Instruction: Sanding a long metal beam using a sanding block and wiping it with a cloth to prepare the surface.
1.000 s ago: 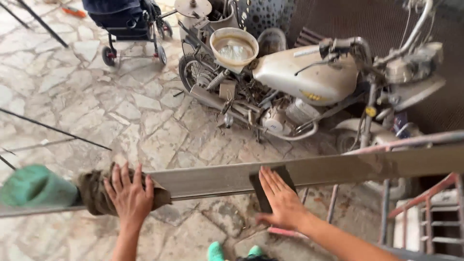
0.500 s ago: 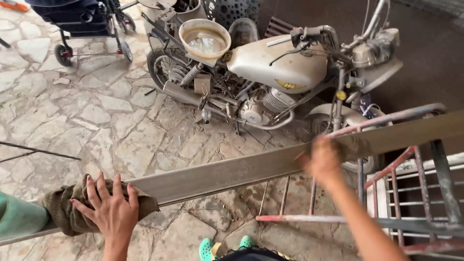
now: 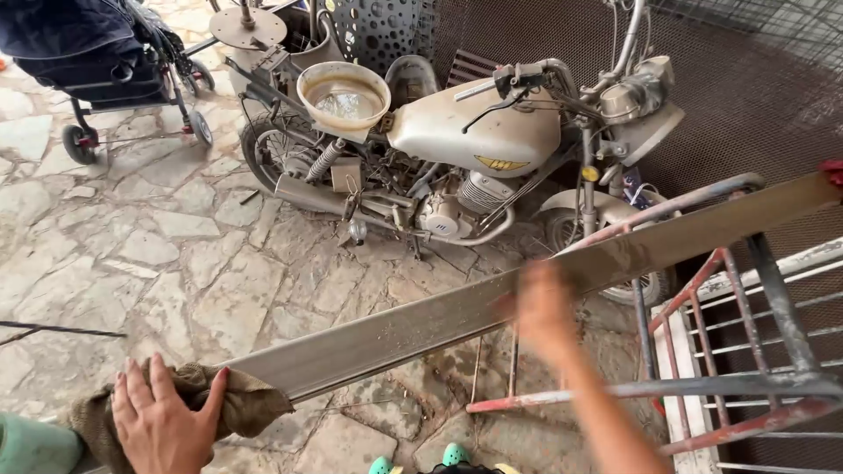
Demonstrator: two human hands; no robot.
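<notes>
Left hand, lower left of frame, presses flat, fingers spread, on a rag over the beam end. Right hand, centre, rests on the beam (blurred; finger state cannot be told). Advise firm, even strokes along its length.

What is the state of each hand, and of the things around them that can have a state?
left hand: open, fingers spread, pressing flat on the cloth.
cloth: crumpled, lying on the bar's near end.
metal bar: long, dusty, sloping upward to the right.
right hand: blurred, on the bar's middle; grip cannot be told.
motorcycle: parked, dusty.
bowl: upright on the motorcycle seat, holding murky liquid.
</notes>
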